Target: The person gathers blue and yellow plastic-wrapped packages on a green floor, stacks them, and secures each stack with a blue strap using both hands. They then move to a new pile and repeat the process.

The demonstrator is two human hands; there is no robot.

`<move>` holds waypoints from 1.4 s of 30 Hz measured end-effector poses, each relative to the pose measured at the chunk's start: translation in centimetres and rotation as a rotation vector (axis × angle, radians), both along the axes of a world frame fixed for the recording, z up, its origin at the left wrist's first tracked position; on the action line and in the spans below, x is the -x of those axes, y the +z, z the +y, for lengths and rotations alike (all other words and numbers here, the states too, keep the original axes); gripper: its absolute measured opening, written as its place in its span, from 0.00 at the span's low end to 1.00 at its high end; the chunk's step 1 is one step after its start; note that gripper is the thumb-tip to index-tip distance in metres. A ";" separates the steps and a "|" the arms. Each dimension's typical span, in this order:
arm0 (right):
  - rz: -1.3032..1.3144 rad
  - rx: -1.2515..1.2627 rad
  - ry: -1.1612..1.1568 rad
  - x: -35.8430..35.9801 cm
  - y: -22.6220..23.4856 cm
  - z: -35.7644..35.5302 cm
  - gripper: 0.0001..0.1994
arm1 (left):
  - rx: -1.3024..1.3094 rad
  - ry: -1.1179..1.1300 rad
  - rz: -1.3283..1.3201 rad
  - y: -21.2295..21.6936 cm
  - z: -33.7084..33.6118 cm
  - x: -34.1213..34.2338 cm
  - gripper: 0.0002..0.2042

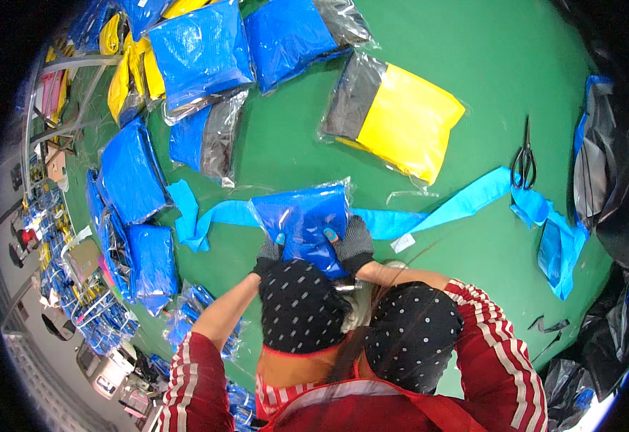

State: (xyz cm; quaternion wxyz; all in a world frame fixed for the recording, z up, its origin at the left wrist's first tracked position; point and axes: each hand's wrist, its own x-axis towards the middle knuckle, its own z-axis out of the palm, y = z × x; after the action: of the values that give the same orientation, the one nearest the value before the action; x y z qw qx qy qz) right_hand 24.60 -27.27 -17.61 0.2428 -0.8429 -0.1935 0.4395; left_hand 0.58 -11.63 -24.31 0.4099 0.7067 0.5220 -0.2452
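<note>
A folded blue packet [300, 219] in a transparent plastic bag lies in front of my knees. My left hand [271, 248], in a dark grey glove, holds its left side, thumb on top. On its right side my right hand [354, 241], gloved alike, grips it the same way. The thumb tips show bright blue; the other fingers are mostly hidden under the packet. Beneath the packet a long light blue fabric strip [465, 201] stretches across the green floor to both sides. Black-handled scissors [524, 165] rest on the strip's right part.
Bagged blue packets [133, 173] lie in a group at left, with more blue packets [203, 57] at the far left. A yellow and grey packet [401, 119] lies ahead. Black sheeting [609, 194] is heaped at right. A small white tag [403, 243] lies near the strip.
</note>
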 end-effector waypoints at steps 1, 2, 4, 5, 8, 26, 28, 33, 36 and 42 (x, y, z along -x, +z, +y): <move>0.003 -0.014 0.013 0.1 -0.2 -0.2 0.40 | 0.007 0.044 -0.030 -0.5 -0.2 -0.1 0.28; 0.003 -0.026 0.018 0.3 -0.5 -0.3 0.39 | 0.013 0.088 -0.068 -0.7 -0.5 -0.1 0.28; 0.039 -0.116 -0.012 0.4 -1.4 -0.6 0.36 | 0.028 0.183 -0.143 -0.6 -0.8 -0.8 0.27; 0.037 -0.134 -0.071 0.2 -2.0 -0.8 0.35 | 0.076 0.305 -0.220 -0.3 -0.8 -1.4 0.26; 0.092 -0.257 -0.202 -2.9 -3.9 -1.1 0.24 | 0.062 0.244 -0.010 2.3 0.3 -2.7 0.24; 0.809 -0.218 -0.242 -26.7 8.8 24.2 0.29 | -0.611 0.240 -0.609 13.1 36.1 -31.0 0.31; 1.234 -0.210 -0.318 -28.7 9.9 27.3 0.39 | -0.764 0.130 -0.665 16.0 30.9 -28.7 0.33; 1.007 -0.106 -0.059 -26.7 13.9 34.6 0.40 | -0.962 -0.102 -0.871 22.6 22.8 -20.1 0.15; 0.623 -0.292 0.610 -21.1 13.2 40.8 0.38 | -1.079 0.048 -0.664 20.9 23.0 -15.9 0.19; 0.236 -0.385 0.944 -13.2 5.6 50.0 0.43 | -0.401 1.338 -0.978 11.2 24.3 -8.6 0.23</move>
State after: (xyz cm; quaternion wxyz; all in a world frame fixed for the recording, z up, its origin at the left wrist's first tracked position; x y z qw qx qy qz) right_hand 37.79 22.77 -11.97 0.1890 -0.5487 -0.6008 0.5497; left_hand 9.21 12.63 -13.09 0.5149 0.3350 0.6274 0.4785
